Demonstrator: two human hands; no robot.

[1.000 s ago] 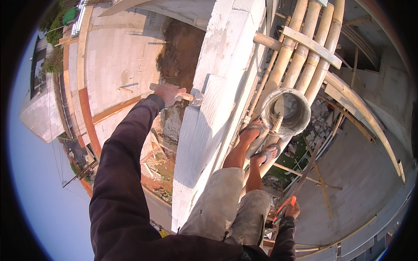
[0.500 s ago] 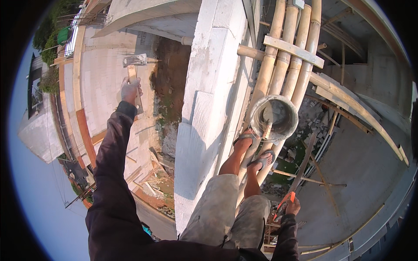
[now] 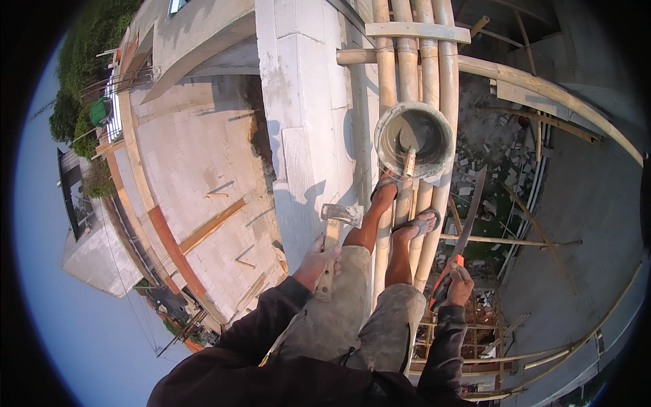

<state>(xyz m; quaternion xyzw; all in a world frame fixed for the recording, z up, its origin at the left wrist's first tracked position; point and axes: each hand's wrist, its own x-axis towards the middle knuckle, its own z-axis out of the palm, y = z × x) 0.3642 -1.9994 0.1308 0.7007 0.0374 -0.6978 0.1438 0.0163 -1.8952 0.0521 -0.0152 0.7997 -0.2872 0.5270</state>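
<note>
My left hand (image 3: 317, 262) is closed around the wooden handle of a hatchet (image 3: 342, 214), in front of my left thigh. Its metal head points up and to the right, near my left shin. On the other side, my right hand (image 3: 459, 286) grips the orange handle of a handsaw (image 3: 472, 216), whose long blade rises over the drop right of the bamboo. Just beyond my feet stands a bucket (image 3: 444, 129) with grey mortar inside. A tool with a pale handle (image 3: 410, 163) leans in it, its lower end in the mortar.
I stand in sandals on several bamboo poles (image 3: 407, 61) lashed side by side, with a wooden crosspiece (image 3: 417, 31) over them. A pale block wall (image 3: 295, 152) runs along my left. Far below on the right lie rubble (image 3: 481, 146) and more bamboo poles.
My left hand has drawn the hatchet in from far out at the left to near my legs. The saw has come up slightly, and the view has shifted.
</note>
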